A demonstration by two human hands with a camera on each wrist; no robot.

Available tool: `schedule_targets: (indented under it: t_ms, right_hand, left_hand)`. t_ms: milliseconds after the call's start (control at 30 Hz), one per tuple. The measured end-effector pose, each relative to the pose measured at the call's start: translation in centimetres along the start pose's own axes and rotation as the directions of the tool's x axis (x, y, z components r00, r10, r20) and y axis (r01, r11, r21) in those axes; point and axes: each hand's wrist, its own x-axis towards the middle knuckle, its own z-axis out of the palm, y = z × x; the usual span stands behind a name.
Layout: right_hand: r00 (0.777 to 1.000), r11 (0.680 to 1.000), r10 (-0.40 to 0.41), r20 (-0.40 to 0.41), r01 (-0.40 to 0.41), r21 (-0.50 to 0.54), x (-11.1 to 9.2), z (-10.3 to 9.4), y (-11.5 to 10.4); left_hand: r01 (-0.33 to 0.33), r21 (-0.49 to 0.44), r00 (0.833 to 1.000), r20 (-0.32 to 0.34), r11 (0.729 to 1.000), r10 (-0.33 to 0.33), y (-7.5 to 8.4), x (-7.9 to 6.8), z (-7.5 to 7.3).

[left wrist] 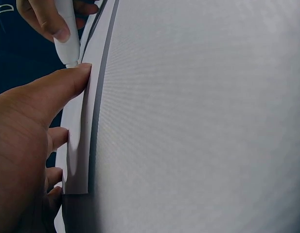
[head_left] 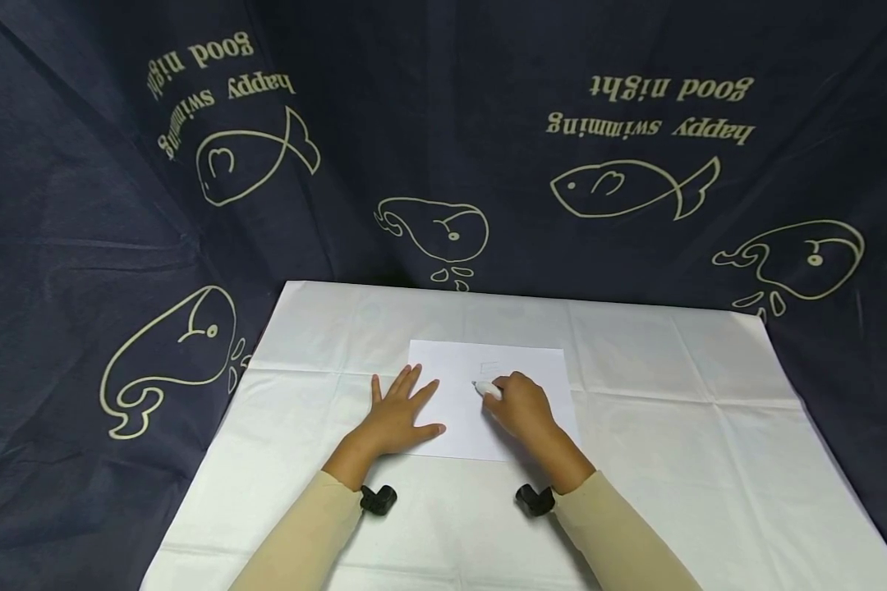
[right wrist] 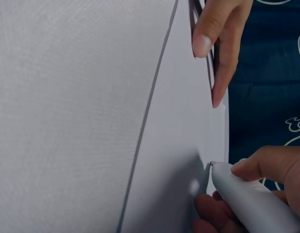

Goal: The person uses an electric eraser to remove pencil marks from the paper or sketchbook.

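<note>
A sheet of white paper (head_left: 451, 427) lies on the white-covered table, with a few faint pencil-thin lines (head_left: 489, 368) near its upper middle. My right hand (head_left: 523, 406) grips a thick white pen (head_left: 491, 390); its thin tip points left, close over the paper just below those lines. The right wrist view shows the pen's rounded body (right wrist: 252, 199) between thumb and curled fingers, the narrow tip right at the sheet. My left hand (head_left: 397, 420) lies spread, palm down, across the paper's left edge. In the left wrist view its thumb (left wrist: 67, 85) rests on the sheet.
The white tablecloth (head_left: 673, 460) has fold creases and spreads around the paper. Behind and beside the table hangs a dark blue cloth (head_left: 414, 123) with fish and whale outlines and upside-down lettering. A black wrist mount (head_left: 379, 499) sits at the left cuff, another mount (head_left: 535, 499) at the right.
</note>
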Motion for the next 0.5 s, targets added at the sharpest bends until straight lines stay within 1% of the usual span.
schedule_targets:
  t_ms: [200, 367, 500]
  right_hand:
    - [0.999, 1.0, -0.022, 0.035, 0.021, 0.014, 0.01, 0.28, -0.25]
    - [0.999, 1.0, -0.024, 0.026, 0.023, 0.018, 0.16, 0.41, -0.7]
    - [0.999, 0.999, -0.049, 0.022, 0.049, 0.0, 0.32, 0.51, -0.85]
  left_hand:
    - [0.007, 0.015, 1.0, 0.002, 1.0, -0.007, 0.05, 0.02, -0.15]
    - [0.007, 0.015, 1.0, 0.008, 1.0, -0.007, 0.08, -0.01, -0.13]
    - [0.008, 0.014, 1.0, 0.003, 1.0, -0.008, 0.05, -0.01, -0.09]
